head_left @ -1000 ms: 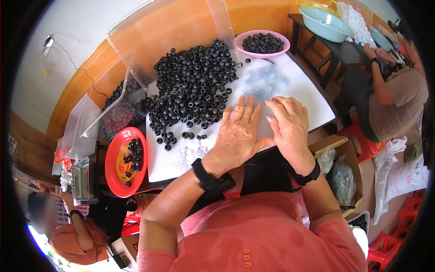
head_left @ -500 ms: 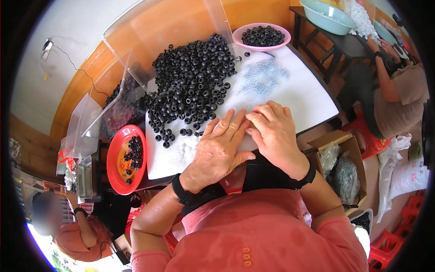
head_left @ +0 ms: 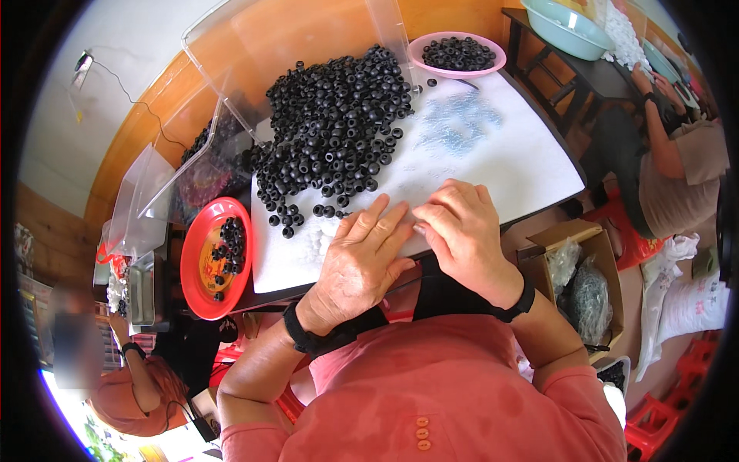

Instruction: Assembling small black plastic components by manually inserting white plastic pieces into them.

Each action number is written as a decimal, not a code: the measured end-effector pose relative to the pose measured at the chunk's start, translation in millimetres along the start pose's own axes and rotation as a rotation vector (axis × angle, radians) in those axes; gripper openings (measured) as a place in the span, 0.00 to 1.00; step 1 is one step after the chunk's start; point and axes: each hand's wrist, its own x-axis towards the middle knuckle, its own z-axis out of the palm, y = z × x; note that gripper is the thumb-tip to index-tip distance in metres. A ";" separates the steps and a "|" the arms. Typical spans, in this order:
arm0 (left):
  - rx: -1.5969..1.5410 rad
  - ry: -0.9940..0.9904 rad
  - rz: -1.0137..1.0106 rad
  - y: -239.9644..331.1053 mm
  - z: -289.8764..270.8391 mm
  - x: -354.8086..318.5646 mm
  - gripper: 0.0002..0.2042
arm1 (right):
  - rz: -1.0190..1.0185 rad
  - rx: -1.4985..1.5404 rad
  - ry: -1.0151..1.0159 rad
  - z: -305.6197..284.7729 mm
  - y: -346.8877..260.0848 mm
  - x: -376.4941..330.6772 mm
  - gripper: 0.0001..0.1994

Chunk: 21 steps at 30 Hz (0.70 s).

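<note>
My left hand (head_left: pixel 359 260) lies over the front of the white tabletop (head_left: pixel 531 162), its fingers stretched out. Beside it, my right hand (head_left: pixel 471 245) has thumb and fingertips pinched together near the left fingertips; whatever is between them is hidden or too small to name. Beyond the left hand spreads a large heap of black beads (head_left: pixel 339 115) with wide holes. A small patch of white beads (head_left: pixel 311 242) sits left of that hand, partly covered by it. Tiny clear bluish beads (head_left: pixel 458 123) are scattered on the tabletop past my right hand.
A pink bowl (head_left: pixel 496 67) of black beads stands at the far edge, a red tray (head_left: pixel 188 285) with some at the left. Clear plastic bins (head_left: pixel 204 92) lean behind the heap. An open cardboard box (head_left: pixel 539 235) stands at right. Co-workers sit at both sides.
Both hands have drawn slightly nearer the table's front edge. A small gap now shows between the left fingertips and the right hand. The view has shifted a little.
</note>
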 end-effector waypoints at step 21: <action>-1.834 0.460 -0.810 1.5 -4.3 -23.2 0.03 | 0.139 0.849 0.022 21.9 -39.6 26.5 0.11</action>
